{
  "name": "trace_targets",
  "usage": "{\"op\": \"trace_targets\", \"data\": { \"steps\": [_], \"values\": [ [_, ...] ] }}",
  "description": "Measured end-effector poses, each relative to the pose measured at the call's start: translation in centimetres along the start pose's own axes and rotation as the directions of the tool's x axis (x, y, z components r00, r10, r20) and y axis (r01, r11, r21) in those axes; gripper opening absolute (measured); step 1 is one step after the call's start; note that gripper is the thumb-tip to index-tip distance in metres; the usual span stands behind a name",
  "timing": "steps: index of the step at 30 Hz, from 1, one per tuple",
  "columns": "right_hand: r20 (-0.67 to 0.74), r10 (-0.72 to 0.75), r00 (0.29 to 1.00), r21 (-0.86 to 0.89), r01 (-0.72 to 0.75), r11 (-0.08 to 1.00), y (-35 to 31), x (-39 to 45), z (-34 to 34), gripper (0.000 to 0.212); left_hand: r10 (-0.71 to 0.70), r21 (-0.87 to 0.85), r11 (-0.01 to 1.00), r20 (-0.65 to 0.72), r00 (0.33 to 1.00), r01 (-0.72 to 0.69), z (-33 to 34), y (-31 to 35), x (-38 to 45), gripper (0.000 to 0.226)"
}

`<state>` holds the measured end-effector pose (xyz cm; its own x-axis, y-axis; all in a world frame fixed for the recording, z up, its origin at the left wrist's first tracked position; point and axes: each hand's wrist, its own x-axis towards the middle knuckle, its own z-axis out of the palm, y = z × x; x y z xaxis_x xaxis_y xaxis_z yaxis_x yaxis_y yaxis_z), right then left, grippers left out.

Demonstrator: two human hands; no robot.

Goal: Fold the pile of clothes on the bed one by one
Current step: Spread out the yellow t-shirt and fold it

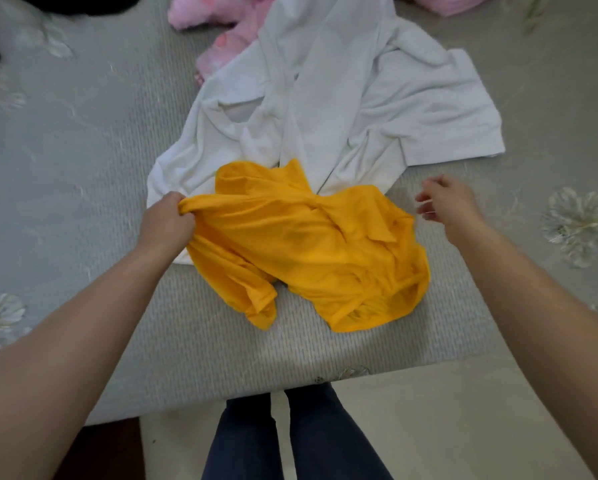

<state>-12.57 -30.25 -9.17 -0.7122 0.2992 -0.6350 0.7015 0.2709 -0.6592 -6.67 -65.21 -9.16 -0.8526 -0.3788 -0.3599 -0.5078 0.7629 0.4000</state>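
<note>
A crumpled yellow shirt (311, 247) lies near the front edge of the bed (83, 188), partly on top of a rumpled white garment (342, 98). My left hand (167, 221) grips a bunched edge of the yellow shirt at its left side. To the right of the shirt, my right hand (446, 202) hovers above the bed with loosely curled fingers, holding nothing and not touching the cloth.
Pink clothes (228, 29) lie behind the white garment, with more pink cloth (442, 1) at the top right. A dark item (79, 3) sits at the top left corner. The bed's front edge runs just before my legs (290, 438).
</note>
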Motion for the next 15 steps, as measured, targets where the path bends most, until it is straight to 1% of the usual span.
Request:
{"op": "trace_targets", "data": {
  "steps": [1,2,3,4,5,6,7,8,9,10,11,13,15],
  "values": [
    [0.053,-0.096,0.994,-0.119,0.102,0.988,0.3,-0.6,1.0,0.015,-0.028,-0.028,0.999,0.027,0.999,0.029,0.4,0.0,-0.2,0.010],
    [0.142,-0.169,0.975,-0.239,0.199,0.950,0.7,-1.1,2.0,0.034,-0.060,-0.072,0.995,0.050,0.997,0.064,0.7,0.0,-0.4,0.009],
    [0.237,-0.226,0.945,-0.380,0.304,0.874,1.5,-1.5,3.0,0.055,-0.086,-0.126,0.988,0.071,0.994,0.094,0.9,-0.2,-0.7,0.010],
    [0.322,-0.247,0.914,-0.529,0.390,0.754,2.4,-1.9,4.0,0.073,-0.096,-0.167,0.980,0.092,0.991,0.110,1.1,-0.5,-0.9,0.011],
    [0.384,-0.246,0.890,-0.644,0.449,0.620,3.4,-2.3,4.8,0.084,-0.088,-0.187,0.977,0.107,0.990,0.107,1.2,-0.9,-1.3,0.012],
    [0.408,-0.229,0.884,-0.725,0.466,0.508,4.3,-2.5,5.2,0.086,-0.064,-0.186,0.979,0.112,0.992,0.084,1.1,-1.5,-1.7,0.014],
    [0.400,-0.201,0.894,-0.779,0.447,0.440,5.3,-2.4,5.4,0.077,-0.027,-0.172,0.984,0.107,0.994,0.045,0.8,-2.1,-2.1,0.017],
    [0.378,-0.168,0.910,-0.813,0.414,0.410,6.1,-2.2,5.3,0.060,0.015,-0.143,0.990,0.102,0.995,0.000,0.5,-2.8,-2.6,0.021],
    [0.359,-0.136,0.923,-0.835,0.383,0.396,6.8,-2.1,5.1,0.041,0.060,-0.093,0.994,0.105,0.993,-0.050,0.2,-3.5,-3.1,0.023],
    [0.342,-0.123,0.932,-0.844,0.362,0.397,7.3,-2.2,4.9,0.030,0.097,-0.021,0.995,0.120,0.988,-0.095,0.0,-4.2,-3.5,0.023],
    [0.339,-0.135,0.931,-0.836,0.364,0.411,7.8,-2.3,4.6,0.026,0.113,0.056,0.991,0.141,0.984,-0.122,-0.1,-4.9,-3.9,0.021],
    [0.353,-0.214,0.911,-0.792,0.413,0.450,8.0,-2.7,4.0,0.024,0.085,0.165,0.980,0.156,0.984,-0.111,-0.2,-6.0,-4.4,0.022],
    [0.350,-0.293,0.890,-0.748,0.454,0.484,7.2,-3.1,3.6,0.022,0.031,0.160,0.986,0.134,0.991,-0.053,0.0,-6.5,-4.8,0.026]
  ]
}}
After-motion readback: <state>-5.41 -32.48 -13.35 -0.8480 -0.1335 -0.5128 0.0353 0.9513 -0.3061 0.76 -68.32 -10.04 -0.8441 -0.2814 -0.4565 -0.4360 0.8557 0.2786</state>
